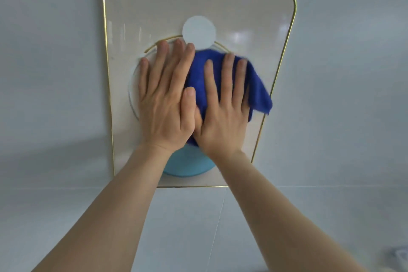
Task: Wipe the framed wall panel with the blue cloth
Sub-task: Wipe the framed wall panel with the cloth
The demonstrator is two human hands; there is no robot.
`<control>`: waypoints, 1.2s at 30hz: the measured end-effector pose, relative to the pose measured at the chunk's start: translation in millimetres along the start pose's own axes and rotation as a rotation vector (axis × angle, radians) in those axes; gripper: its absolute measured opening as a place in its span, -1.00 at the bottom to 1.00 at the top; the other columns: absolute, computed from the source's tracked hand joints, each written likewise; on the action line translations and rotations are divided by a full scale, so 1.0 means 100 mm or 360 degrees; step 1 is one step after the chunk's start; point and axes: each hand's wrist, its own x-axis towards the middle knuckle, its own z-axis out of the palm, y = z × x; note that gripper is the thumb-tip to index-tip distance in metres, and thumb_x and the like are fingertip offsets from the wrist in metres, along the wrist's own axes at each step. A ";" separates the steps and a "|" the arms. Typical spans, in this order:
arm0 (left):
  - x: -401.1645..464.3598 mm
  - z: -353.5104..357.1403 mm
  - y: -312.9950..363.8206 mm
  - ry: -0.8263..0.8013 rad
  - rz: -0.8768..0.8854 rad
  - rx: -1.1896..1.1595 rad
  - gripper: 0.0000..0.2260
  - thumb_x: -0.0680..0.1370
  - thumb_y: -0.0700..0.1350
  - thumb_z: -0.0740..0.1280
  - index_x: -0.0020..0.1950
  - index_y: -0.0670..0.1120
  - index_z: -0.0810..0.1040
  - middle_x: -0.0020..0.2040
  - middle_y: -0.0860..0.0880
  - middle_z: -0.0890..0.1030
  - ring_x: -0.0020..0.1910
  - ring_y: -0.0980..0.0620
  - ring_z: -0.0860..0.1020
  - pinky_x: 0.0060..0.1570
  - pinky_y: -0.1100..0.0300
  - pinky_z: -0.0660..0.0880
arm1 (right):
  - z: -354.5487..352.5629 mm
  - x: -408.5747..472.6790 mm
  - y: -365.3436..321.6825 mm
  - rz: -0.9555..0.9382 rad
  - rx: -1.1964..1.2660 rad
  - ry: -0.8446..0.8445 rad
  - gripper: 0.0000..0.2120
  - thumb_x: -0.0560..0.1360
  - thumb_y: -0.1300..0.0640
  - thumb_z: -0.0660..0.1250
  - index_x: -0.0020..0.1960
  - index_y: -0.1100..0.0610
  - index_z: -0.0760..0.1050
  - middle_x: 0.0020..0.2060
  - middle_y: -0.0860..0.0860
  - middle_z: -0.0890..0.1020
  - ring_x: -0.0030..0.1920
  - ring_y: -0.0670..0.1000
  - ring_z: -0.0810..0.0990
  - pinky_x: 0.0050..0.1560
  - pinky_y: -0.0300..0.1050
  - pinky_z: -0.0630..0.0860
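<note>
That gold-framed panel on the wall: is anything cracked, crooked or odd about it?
Nothing stands out. The panel shows no cracks; its slant looks like lens distortion. Both hands press flat, the right hand on the blue cloth.

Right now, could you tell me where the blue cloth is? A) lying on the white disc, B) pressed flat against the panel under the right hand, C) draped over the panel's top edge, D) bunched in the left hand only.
B: the blue cloth lies flat on the gold-framed wall panel beneath the spread right hand, while the left hand rests beside it, overlapping its edge.
</note>
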 end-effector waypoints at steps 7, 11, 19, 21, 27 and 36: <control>-0.02 -0.16 -0.24 -0.0216 0.0301 0.0152 -0.47 0.72 0.00 -0.09 0.67 -0.12 0.23 0.68 -0.12 0.24 0.68 -0.14 0.14 0.64 -0.21 0.07 | 0.25 -0.93 -0.17 -0.0241 -0.0045 -0.0216 -0.30 0.63 -0.34 0.10 0.66 -0.10 0.03 0.63 0.02 0.15 0.68 0.07 -0.11 0.37 -0.01 0.32; -0.06 -0.14 -0.30 -0.0282 0.0377 0.0367 -0.47 0.71 -0.05 0.06 0.69 -0.10 0.13 0.70 -0.12 0.15 0.70 -0.15 0.09 0.66 -0.17 0.02 | 0.22 -1.06 -0.06 -0.0423 -0.0073 -0.0320 -0.28 0.61 -0.35 0.16 0.66 -0.12 0.04 0.63 -0.01 0.14 0.68 0.04 -0.11 0.34 -0.06 0.35; -0.10 -0.08 -0.27 -0.0256 0.0337 0.0522 -0.45 0.71 -0.03 0.10 0.70 -0.08 0.10 0.71 -0.10 0.12 0.69 -0.14 0.08 0.65 -0.19 0.06 | -0.04 -0.39 0.55 0.0142 -0.0095 -0.0093 -0.29 0.65 -0.29 0.04 0.66 0.07 0.11 0.65 0.20 0.13 0.67 0.26 0.03 0.61 0.20 0.09; -0.10 -0.05 -0.26 -0.0239 0.0322 0.0539 -0.45 0.70 -0.04 0.09 0.70 -0.08 0.10 0.71 -0.10 0.13 0.69 -0.15 0.09 0.65 -0.20 0.06 | -0.14 -0.02 0.60 0.0227 -0.0117 -0.0030 -0.28 0.66 -0.27 0.02 0.67 0.12 0.08 0.66 0.26 0.12 0.66 0.32 0.04 0.64 0.25 0.03; -0.10 -0.03 -0.26 -0.0243 0.0314 0.0578 -0.47 0.72 0.01 0.03 0.70 -0.07 0.11 0.71 -0.10 0.14 0.69 -0.15 0.10 0.65 -0.20 0.06 | -0.13 0.39 0.47 0.0286 -0.0061 0.0154 -0.31 0.68 -0.23 0.04 0.66 0.17 0.11 0.65 0.29 0.14 0.66 0.33 0.05 0.64 0.28 0.03; -0.08 -0.04 -0.25 -0.0214 0.0305 0.0471 -0.46 0.72 0.06 -0.07 0.69 -0.07 0.16 0.69 -0.10 0.20 0.68 -0.15 0.15 0.64 -0.20 0.09 | 0.08 -0.53 0.21 0.0041 -0.0060 -0.0098 -0.26 0.62 -0.28 0.17 0.65 0.09 0.11 0.63 0.21 0.08 0.65 0.28 0.02 0.65 0.09 -0.04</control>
